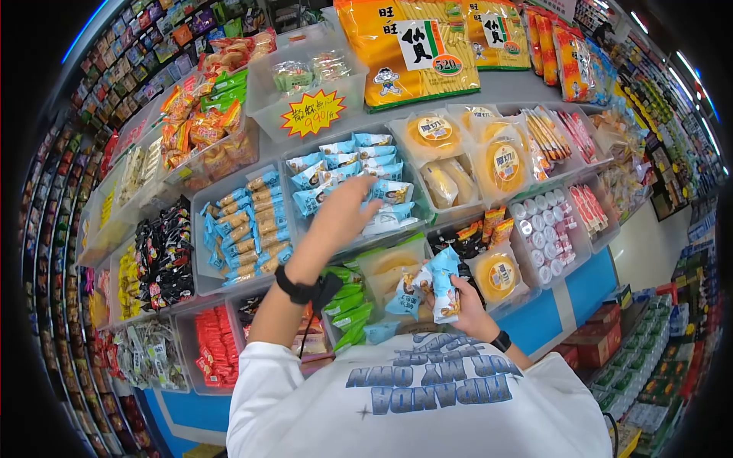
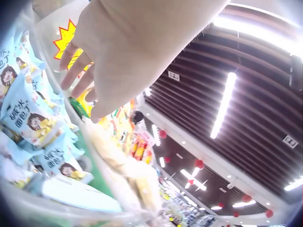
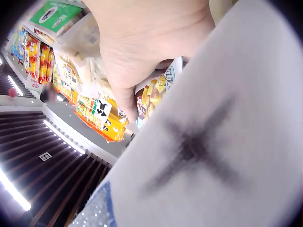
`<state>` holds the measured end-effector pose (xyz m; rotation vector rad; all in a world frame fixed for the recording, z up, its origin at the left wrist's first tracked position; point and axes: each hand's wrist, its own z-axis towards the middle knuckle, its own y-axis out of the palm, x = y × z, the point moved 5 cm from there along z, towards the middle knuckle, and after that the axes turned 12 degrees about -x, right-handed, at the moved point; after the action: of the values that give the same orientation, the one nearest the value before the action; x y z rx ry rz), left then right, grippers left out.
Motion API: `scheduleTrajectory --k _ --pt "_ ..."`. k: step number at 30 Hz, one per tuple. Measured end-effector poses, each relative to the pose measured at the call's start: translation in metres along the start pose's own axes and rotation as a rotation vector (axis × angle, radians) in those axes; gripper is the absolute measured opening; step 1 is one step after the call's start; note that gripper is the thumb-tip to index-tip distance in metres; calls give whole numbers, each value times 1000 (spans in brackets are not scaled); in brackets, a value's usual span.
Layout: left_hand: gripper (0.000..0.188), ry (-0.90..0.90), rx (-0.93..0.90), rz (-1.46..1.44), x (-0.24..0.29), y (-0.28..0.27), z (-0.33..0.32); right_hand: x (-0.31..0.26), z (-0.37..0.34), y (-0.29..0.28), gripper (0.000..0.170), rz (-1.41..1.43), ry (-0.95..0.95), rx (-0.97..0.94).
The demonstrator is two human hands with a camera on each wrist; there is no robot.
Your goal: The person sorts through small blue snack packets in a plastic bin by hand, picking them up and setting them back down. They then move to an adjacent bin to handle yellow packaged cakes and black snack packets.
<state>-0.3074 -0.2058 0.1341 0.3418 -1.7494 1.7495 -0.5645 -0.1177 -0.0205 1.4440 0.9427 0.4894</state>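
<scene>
Blue packets [image 1: 308,178] fill a clear tray [image 1: 382,239], and the left hand [image 1: 340,214] hangs over them, fingers loose, grasping nothing; touching or not, I can't tell! Lower down, the right hand [image 1: 473,311] grips another packet [image 1: 445,284]. Loosen that hold while reaching, and the slick-looking packet could well slip and tumble.

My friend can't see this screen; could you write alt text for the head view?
A person's left hand reaches over a bin of blue packets, while the right hand holds at least one similar packet. Other bins of wrapped snacks surround that bin.
</scene>
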Motion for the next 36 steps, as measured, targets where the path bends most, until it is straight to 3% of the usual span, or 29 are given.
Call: scheduleTrajectory --k 2,4,6,8,10,14,18,19,21,26,31,34,36 --pt "50 2 -208 -251 27 22 -22 2 4 8 36 -34 11 33" --pt "48 48 -329 -275 46 46 -47 6 9 17 36 -39 9 1" --pt "47 104 -329 -300 51 64 -57 5 13 26 37 -65 18 -65" --pt "46 165 -326 -326 49 71 -57 1 15 38 44 -332 24 -5" --pt "42 6 -354 -472 35 70 -56 -2 14 45 50 -386 49 5" --pt "34 -132 -285 -452 15 34 -52 -6 7 60 63 -397 11 -2" --pt "30 -242 9 -203 -41 -2 -37 -9 3 68 65 -331 -2 -118" --pt "30 -241 6 -201 -58 -5 -33 -8 1 63 63 -324 9 -103" --pt "28 -238 65 87 -85 -10 -23 -8 -1 55 61 -317 18 -90" --pt "30 -327 18 299 -124 19 10 -5 -2 49 54 -314 11 -32" --pt "21 -321 30 388 -119 31 25 -5 0 42 53 -316 9 -36" --pt "25 -348 -23 409 -113 28 23 -4 -3 41 52 -290 12 -28" --pt "32 -468 -63 365 -105 20 13 -7 -3 47 50 -282 16 -18"
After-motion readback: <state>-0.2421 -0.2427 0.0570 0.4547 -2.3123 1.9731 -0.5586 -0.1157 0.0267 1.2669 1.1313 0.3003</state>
